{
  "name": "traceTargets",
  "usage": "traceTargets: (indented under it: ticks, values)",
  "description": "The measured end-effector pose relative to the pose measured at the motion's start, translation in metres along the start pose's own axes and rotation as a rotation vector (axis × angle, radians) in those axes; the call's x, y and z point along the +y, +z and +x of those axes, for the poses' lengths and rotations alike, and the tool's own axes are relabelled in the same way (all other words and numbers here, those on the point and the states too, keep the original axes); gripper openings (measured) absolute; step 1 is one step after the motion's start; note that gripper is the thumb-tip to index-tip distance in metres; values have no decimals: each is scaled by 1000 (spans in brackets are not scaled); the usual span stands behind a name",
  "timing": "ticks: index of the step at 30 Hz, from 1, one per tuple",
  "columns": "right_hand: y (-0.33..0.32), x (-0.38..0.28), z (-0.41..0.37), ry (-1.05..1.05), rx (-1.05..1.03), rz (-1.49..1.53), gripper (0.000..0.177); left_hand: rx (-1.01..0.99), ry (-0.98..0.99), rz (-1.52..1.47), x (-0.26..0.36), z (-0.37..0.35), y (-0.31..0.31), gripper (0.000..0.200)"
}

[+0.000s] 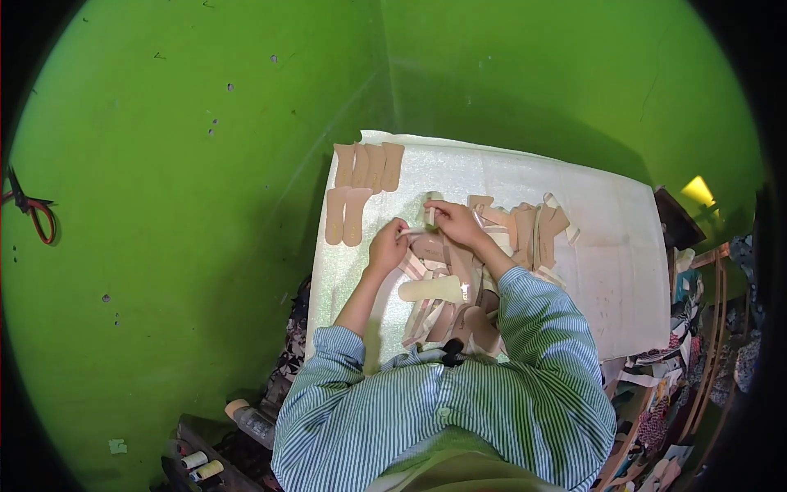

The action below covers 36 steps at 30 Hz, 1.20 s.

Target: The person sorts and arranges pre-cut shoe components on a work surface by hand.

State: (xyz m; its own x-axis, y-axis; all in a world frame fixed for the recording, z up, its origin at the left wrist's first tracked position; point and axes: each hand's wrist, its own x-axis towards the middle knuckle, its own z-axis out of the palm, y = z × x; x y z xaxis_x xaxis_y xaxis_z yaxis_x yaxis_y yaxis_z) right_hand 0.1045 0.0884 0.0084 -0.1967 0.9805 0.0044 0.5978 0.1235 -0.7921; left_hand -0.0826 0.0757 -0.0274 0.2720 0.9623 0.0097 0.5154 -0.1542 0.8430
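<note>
On a white-covered table [611, 246] lies a pile of beige insole-shaped pieces and pale strips [443, 316]. My left hand [387, 246] is at the pile's upper left, its fingers pinched on the end of a pale strip [416, 232]. Just to the right, my right hand [457, 221] has its fingers closed on a small whitish piece [431, 210]. A cream insole-shaped piece [430, 289] rests on top of the pile below my hands. More beige pieces [525, 234] lie to the right of my right hand.
Several beige insoles [369, 166] are laid out in two rows at the table's upper left. Green walls border the table. Scissors [37, 207] hang on the left wall. Fabric scraps [656, 410] fill a rack at the right; a bottle [251, 421] and thread spools [205, 470] are lower left.
</note>
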Motion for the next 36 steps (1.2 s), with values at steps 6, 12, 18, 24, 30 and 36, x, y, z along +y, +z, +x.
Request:
traceTargets:
  ticks: [6,12,18,24,30,36]
  values:
    - [-1,4,-10,109,48,826,17,510,458,384,21,-22,-10,16]
    - [6,14,-16,337,-118,793,25,152,272,479,-27,-32,13,27]
    - [8,13,-15,391,-120,927,26,92,43,150,-49,-19,23,19]
    - [21,29,1,372,-43,841,24,122,-80,68,-51,-8,26,36]
    - [26,19,22,403,-15,871,18,70,-209,-175,-67,-3,26,45]
    - [37,32,80,343,80,726,22,-2,-256,-274,-91,-9,29,32]
